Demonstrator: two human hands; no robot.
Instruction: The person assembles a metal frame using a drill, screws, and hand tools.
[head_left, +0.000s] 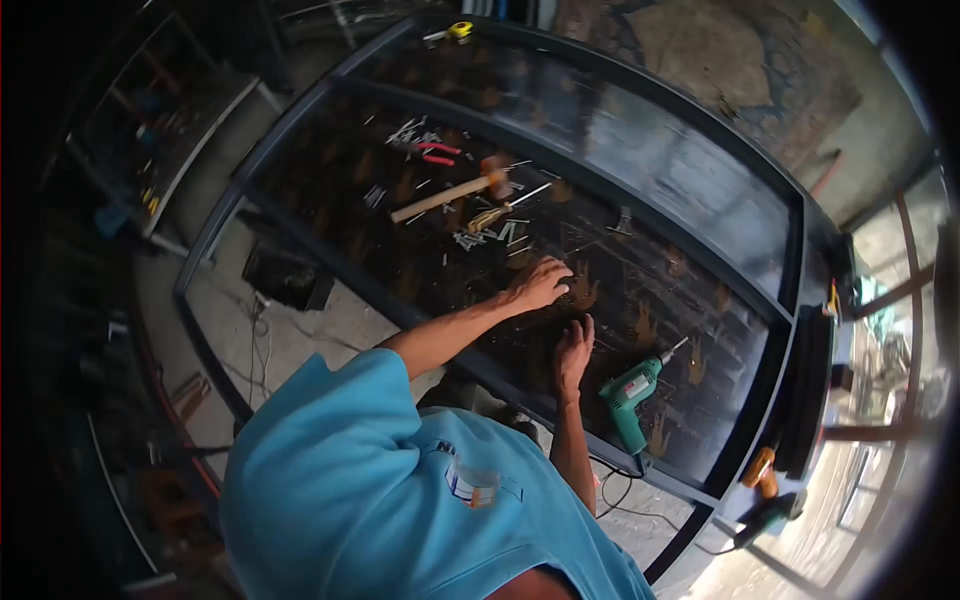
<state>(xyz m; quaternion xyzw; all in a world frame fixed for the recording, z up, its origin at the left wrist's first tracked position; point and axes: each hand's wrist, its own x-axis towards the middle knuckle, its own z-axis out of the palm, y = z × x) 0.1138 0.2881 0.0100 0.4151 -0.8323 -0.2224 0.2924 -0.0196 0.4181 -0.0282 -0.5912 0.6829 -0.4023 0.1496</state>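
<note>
Both hands are over a dark panel (400, 270) set in a metal frame. My left hand (540, 285) is held low over it, fingers curled towards the thumb; anything between them is too small to make out. Just below, my right hand (574, 355) has its fingers bent and close together, and what they pinch, if anything, is hidden. A green electric drill (630, 395) lies to the right of my right hand, its bit pointing up and right. Beyond my left hand are loose metal fasteners (480, 238), a yellow-handled screwdriver (488, 217) and a wooden-handled hammer (445, 199).
Red-handled pliers (438, 153) lie beside more fasteners (408, 132) farther up the panel. A yellow tape measure (460, 30) rests at the far edge. The drill's cord (625, 490) hangs over the near frame. An orange tool (762, 472) and a green power tool (775, 520) are beyond the right end.
</note>
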